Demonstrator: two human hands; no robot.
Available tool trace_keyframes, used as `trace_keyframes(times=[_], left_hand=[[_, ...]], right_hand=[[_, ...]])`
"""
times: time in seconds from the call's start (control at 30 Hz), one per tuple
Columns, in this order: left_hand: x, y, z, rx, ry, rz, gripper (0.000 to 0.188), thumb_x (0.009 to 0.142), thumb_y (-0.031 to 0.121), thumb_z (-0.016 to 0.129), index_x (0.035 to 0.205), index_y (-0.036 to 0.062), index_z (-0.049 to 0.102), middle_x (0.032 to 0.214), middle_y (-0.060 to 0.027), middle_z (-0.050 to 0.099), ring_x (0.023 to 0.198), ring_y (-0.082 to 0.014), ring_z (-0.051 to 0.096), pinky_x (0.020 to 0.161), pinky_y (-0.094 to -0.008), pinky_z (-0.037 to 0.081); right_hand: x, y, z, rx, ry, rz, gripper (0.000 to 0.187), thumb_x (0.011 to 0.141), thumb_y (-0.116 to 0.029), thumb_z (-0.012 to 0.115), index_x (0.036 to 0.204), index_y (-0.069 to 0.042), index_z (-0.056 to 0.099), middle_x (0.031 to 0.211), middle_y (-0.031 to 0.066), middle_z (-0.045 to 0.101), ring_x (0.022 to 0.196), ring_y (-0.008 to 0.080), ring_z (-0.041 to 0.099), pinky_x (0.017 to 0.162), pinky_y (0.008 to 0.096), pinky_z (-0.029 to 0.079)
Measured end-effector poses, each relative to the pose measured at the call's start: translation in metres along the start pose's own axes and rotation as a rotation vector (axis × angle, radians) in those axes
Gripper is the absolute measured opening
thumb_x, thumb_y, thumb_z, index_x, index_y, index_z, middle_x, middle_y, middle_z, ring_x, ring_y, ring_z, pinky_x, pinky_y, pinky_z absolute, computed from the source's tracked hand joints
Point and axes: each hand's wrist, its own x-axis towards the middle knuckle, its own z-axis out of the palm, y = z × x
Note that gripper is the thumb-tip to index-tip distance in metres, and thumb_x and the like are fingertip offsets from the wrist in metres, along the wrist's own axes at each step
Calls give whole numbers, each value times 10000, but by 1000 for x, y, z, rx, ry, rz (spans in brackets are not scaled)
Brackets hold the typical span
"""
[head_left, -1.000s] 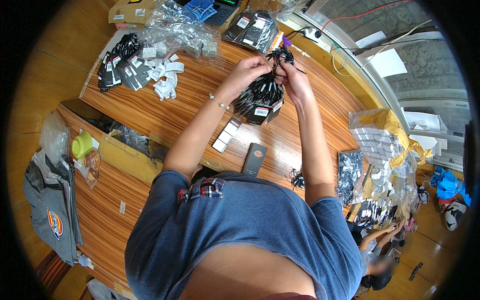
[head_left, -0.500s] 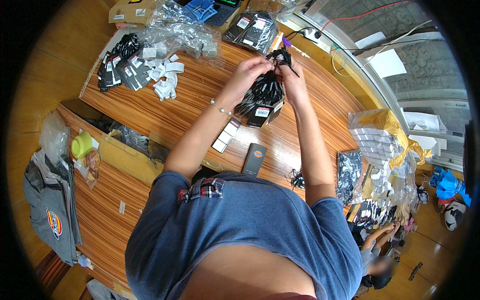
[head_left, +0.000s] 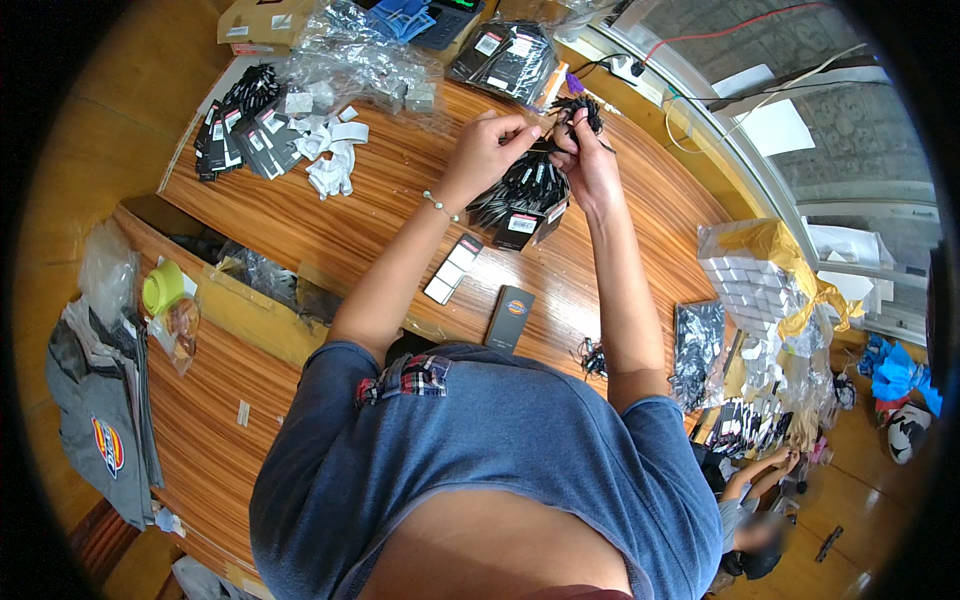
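My right hand (head_left: pixel 592 165) grips the gathered ends of a bunch of black cords (head_left: pixel 578 108), with loose strands sticking out past the fingers. Below it, black hang tags (head_left: pixel 520 222) with white labels stand in a bundle on the table, their cords (head_left: pixel 530 180) fanned over the top. My left hand (head_left: pixel 492 148) is left of the bunch, thumb and fingers pinched on a dark strand that runs toward the right hand. A tag with white stickers (head_left: pixel 454 270) and a dark grey tag (head_left: pixel 509 318) lie on the table nearer to me.
More black tags (head_left: pixel 220 140) and white strips (head_left: pixel 335 155) lie at the far left. A bagged tag stack (head_left: pixel 505 62) and clear plastic (head_left: pixel 355 65) sit at the back. White boxes (head_left: pixel 745 275) stand right, before a window. Another person (head_left: pixel 750 520) works at lower right.
My left hand has drawn slightly away from the right one, stretching a strand between them. My right hand has turned and moved a little right with the gathered cords.
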Motion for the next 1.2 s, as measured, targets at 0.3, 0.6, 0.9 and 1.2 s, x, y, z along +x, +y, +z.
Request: trace_keyframes(times=[0.3,0.6,0.9,1.2], left_hand=[[2,1,-9,-678,-206,-285,269,857,234,478,689,31,534,621,10,435,624,-99,390,624,-230,323],[-7,20,17,-962,167,-335,309,846,82,454,1119,-47,518,1013,-106,607,904,-114,542,813,-223,393],[-12,5,38,-575,388,-139,224,824,-3,488,1017,-14,602,909,-92,644,836,-92,578,747,-214,437],[-10,5,35,-677,331,-219,281,753,47,636,1019,-33,592,925,-93,636,829,-101,582,750,-215,447]], right_hand=[[1,4,-7,71,-17,-46,201,924,-268,393,802,-112,431,566,-59,302,497,50,243,472,199,252],[-4,6,0,-3,-22,-118,202,919,-223,405,765,-93,419,568,-58,302,503,63,248,475,217,241],[-7,13,0,-94,-79,-187,191,903,-167,423,731,-86,430,560,-53,323,499,63,253,470,224,229],[-13,11,3,-151,-67,-196,193,911,-175,413,740,-86,424,589,-54,319,514,64,257,478,224,226]])
